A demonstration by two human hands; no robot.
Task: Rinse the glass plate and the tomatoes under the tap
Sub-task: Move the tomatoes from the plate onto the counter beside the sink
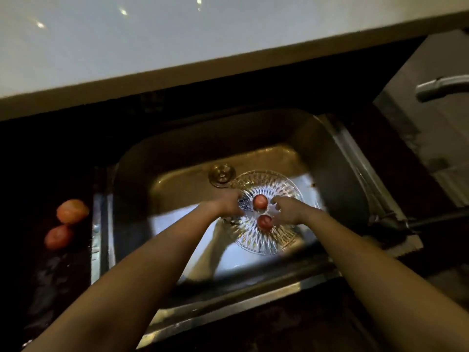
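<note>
A cut-glass plate lies in the steel sink, right of the drain. Two small red tomatoes rest on it: one near the middle, another just in front of it. My left hand covers the plate's left rim with its fingers curled around it. My right hand hovers over the plate's right side, fingers apart, fingertips close to both tomatoes. Two larger orange-red tomatoes lie on the dark counter left of the sink.
A dark tap fitting sits at the sink's right edge; I see no water stream. A white wall panel rises behind the sink. At the far right stands a grey unit with a handle. The counter is wet and dim.
</note>
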